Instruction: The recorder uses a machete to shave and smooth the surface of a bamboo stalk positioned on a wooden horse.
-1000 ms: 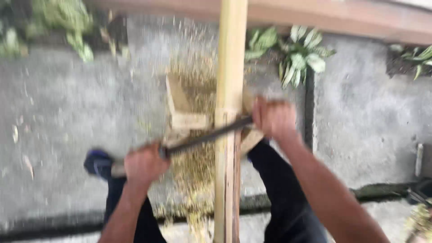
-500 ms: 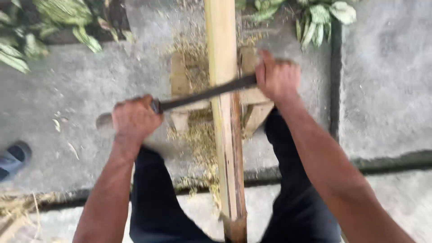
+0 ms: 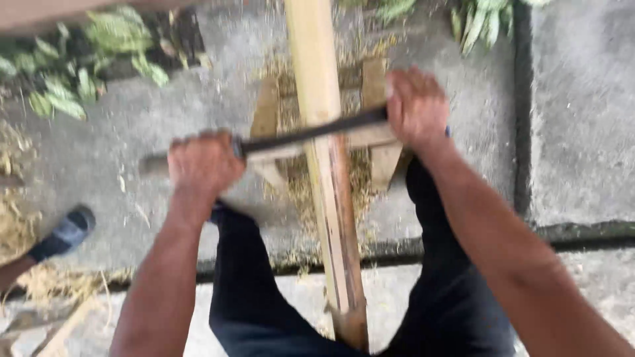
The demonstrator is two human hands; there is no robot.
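A long pale bamboo pole [image 3: 325, 158] runs from between my legs up and away over a low wooden stand [image 3: 374, 142]. A dark, narrow blade [image 3: 301, 133] lies across the pole, slanting up to the right. My left hand [image 3: 204, 165] is closed around the blade's left end, left of the pole. On the other side, my right hand [image 3: 417, 106] grips the blade's right end. Both forearms reach down from the bottom of the frame. The picture is motion-blurred.
Pale shavings [image 3: 297, 192] litter the concrete floor [image 3: 569, 119] around the stand. Green leafy plants [image 3: 86, 59] grow at the top left and top right. A foot in a dark sandal [image 3: 63, 233] stands at the left edge. A dark gutter line [image 3: 582, 233] crosses the floor.
The view has shifted a little and the blade sits slightly nearer to me on the pole. Both hands keep their grip on the blade's ends.
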